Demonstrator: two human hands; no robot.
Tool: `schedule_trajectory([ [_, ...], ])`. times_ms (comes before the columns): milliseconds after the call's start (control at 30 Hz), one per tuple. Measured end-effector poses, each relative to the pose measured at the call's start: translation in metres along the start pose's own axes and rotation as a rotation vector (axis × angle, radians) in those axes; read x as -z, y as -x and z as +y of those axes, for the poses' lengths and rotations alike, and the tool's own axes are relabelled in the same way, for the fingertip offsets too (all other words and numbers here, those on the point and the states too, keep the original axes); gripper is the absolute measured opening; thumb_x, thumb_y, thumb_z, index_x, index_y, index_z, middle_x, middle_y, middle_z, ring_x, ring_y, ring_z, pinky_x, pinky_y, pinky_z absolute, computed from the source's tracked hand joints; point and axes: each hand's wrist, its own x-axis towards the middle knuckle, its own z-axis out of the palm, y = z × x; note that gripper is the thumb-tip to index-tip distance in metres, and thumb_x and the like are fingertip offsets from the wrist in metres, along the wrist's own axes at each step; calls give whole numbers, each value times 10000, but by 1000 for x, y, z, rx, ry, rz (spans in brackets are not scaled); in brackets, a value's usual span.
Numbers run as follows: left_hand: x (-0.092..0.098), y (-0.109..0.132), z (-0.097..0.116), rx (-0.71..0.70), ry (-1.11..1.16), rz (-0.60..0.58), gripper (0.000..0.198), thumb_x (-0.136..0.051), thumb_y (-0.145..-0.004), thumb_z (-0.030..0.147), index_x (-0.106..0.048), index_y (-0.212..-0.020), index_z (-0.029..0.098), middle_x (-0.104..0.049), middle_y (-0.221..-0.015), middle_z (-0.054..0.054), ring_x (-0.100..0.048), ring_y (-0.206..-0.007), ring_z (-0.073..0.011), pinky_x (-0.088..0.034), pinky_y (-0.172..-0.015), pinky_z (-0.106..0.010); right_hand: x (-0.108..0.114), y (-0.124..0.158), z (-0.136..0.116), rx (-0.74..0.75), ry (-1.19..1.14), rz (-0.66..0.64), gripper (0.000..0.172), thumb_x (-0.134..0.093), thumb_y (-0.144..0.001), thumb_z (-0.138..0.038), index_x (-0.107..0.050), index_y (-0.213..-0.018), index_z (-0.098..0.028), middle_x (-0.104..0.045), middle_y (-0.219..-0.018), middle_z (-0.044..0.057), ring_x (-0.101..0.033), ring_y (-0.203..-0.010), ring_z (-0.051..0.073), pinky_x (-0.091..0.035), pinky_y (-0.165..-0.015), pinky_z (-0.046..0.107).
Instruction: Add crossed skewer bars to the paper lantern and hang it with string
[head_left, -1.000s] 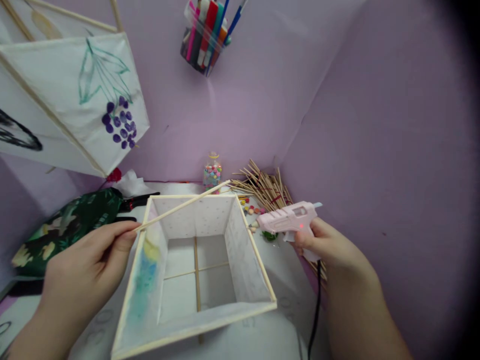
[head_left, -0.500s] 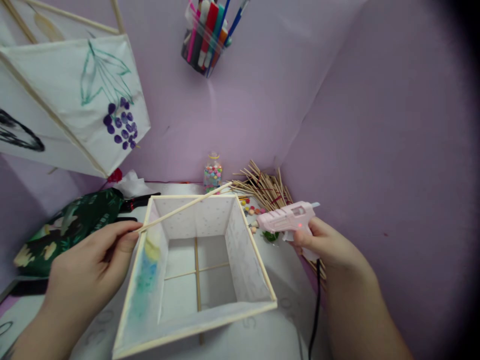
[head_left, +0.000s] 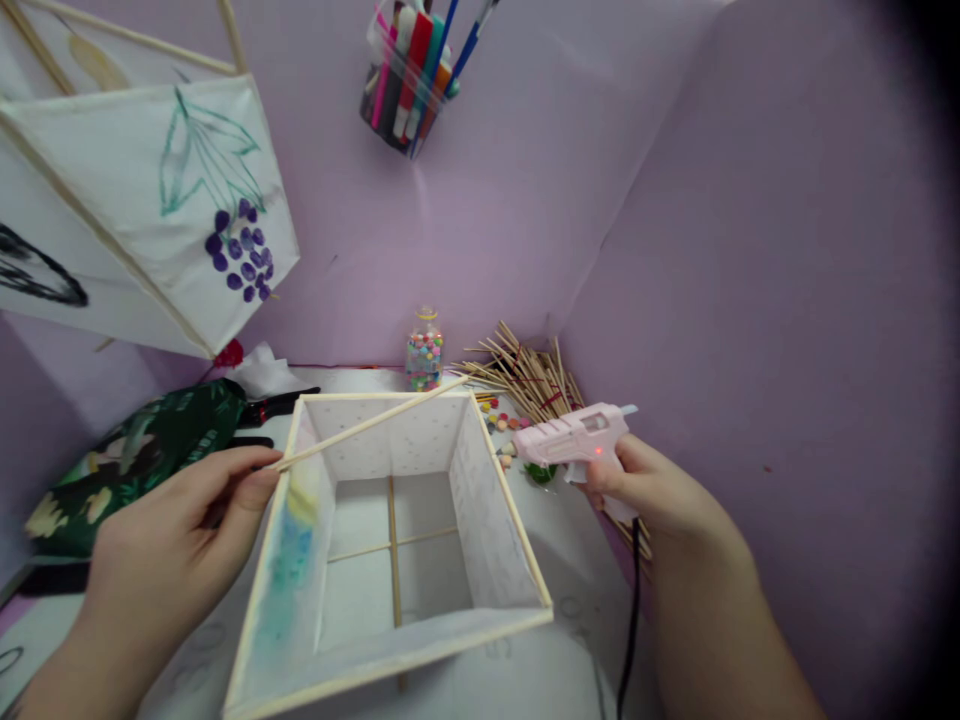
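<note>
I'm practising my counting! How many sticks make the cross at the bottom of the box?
2: a thicker stick running from far to near, and a thinner stick crossing it sideways. The box could hide more behind its near side.

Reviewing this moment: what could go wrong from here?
Two possible risks. First, the pink glue gun in the right hand has its red light lit and its nozzle close by the right rim of the open box; if hot, it might mark the side or drip glue there. Second, the left hand pinches the thin stick near one end, so the long free part slanting across the opening could swing or slip.
</note>
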Motion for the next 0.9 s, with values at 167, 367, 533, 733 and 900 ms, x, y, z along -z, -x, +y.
schedule_trajectory([
  [167, 0, -1, 2, -19, -3, 10, 387, -403, -908, 492, -681, -888, 224, -728, -796, 19, -643, -586, -105, -427, -517, -192, 0, 0, -1, 35, -32, -34, 509, -698, -692, -629, -605, -910, -179, -504, -601, -6, -421, -527, 118, -312, -458, 233],
  [367, 0, -1, 2, -42, -5, 9, 377, -396, -910, 492, -671, -881, 235, -723, -792, 26, -653, -622, -127, -437, -532, -211, 0, 1, 8, -19, -52, 10, 469, -731, -669, -604, -584, -786, -174, -525, -626, 8, -433, -537, 120, -299, -453, 233],
  [533, 2, -1, 0, -57, -11, 0, 380, -391, -912, 479, -671, -862, 226, -722, -774, 25, -658, -630, -132, -440, -534, -214, 1, 2, 8, -24, -34, 30, 476, -730, -662, -612, -592, -788, -174, -513, -609, 3, -425, -536, 120, -288, -445, 231],
  [733, 1, -2, 1, -93, -10, 25, 370, -394, -922, 444, -670, -845, 211, -719, -760, 17, -654, -616, -126, -433, -517, -209, 0, 1, 4, -8, -2, 12, 496, -715, -669, -633, -601, -807, -170, -512, -599, 4, -436, -552, 126, -312, -474, 240],
  [900, 0, 0, 0, -79, 3, 6, 369, -405, -915, 454, -672, -835, 212, -719, -769, 21, -653, -628, -124, -435, -528, -206, -1, 1, 4, -16, -4, 34, 498, -714, -660, -644, -577, -762, -176, -515, -610, 5, -434, -548, 124, -307, -467, 239],
])
